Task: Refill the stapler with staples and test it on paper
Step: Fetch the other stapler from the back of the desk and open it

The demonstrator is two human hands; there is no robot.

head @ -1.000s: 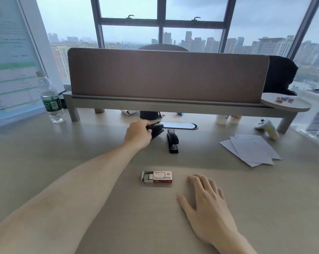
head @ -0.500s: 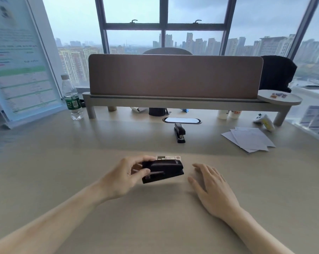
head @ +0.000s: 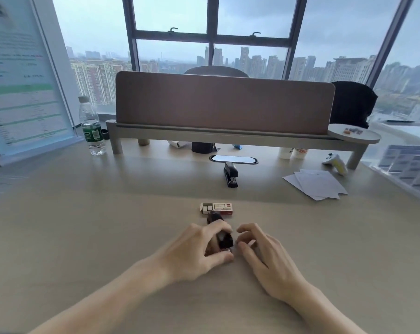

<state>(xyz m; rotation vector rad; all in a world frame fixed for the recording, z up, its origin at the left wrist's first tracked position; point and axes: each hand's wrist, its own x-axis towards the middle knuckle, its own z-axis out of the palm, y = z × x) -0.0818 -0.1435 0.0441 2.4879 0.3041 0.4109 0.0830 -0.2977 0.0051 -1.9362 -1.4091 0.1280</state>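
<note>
Left hand (head: pixel 192 256) fingers clamp the black stapler (head: pixel 222 233); right hand (head: pixel 264 256) fingers hover apart beside it. Staple box (head: pixel 217 209) waits just beyond; loading and testing remain.

Water bottle (head: pixel 92 127) far left; game controller (head: pixel 335 162) far right; divider panel (head: pixel 224 104) behind.

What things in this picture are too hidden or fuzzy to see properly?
All in the head view:
- Black stapler in hand: mostly covered by the left hand; blurred, so open or shut is unclear.
- Small red-and-white staple box: its near edge sits behind the stapler; label too small to read.
- Right hand: fingertips blurred, contact with the stapler unclear.
- Standing printed sign board: cut off by the left edge, text blurred.
- Clear water bottle: label unreadable.
</note>
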